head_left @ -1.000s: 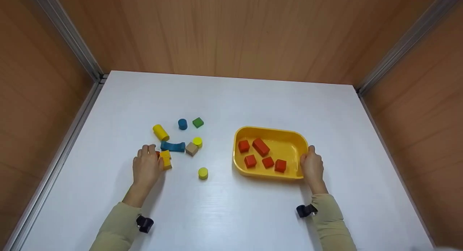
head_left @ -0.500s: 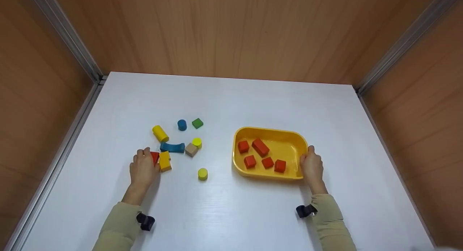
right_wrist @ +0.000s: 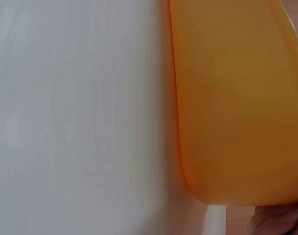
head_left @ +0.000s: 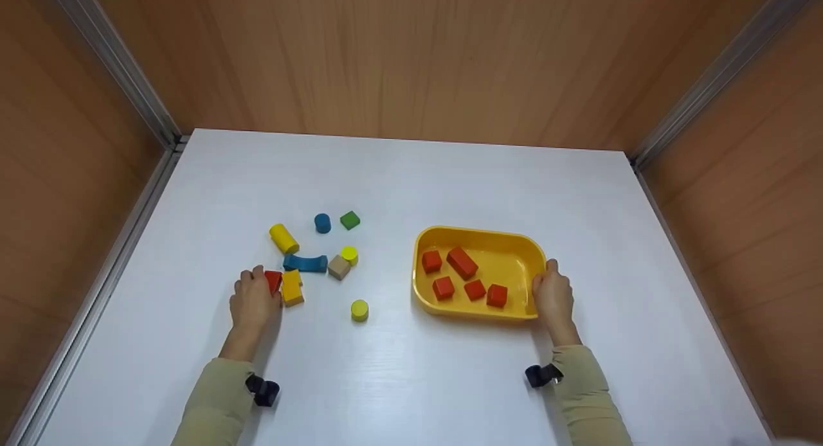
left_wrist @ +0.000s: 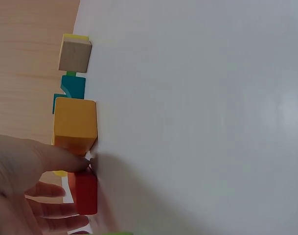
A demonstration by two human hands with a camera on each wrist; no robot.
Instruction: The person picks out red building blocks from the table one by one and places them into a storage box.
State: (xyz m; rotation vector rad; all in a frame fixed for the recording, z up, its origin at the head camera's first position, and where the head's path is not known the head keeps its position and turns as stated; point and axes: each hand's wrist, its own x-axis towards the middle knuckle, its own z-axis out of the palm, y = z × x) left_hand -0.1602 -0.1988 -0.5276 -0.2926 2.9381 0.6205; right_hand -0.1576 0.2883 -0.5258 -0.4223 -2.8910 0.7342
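Note:
At the left side of the block group, my left hand pinches a red block between thumb and fingers. In the left wrist view the thumb lies along one side of this red block, with fingers on its far side. Right beside it is a yellow-orange block, its face large in that view. My right hand grips the right end of a yellow tray. Several red blocks lie inside, among them a longer one. The right wrist view shows mainly the tray's outer wall.
Beyond the left hand lie a yellow cylinder, a blue arch block, a plain wooden cube, a blue cylinder and a green block. A yellow-green round block stands nearer the tray. Wooden walls bound the white table.
My left hand has drawn back slightly, toward me and to the left. The red block, earlier mostly covered, now shows beside the yellow-orange block. Right hand and tray have stayed put.

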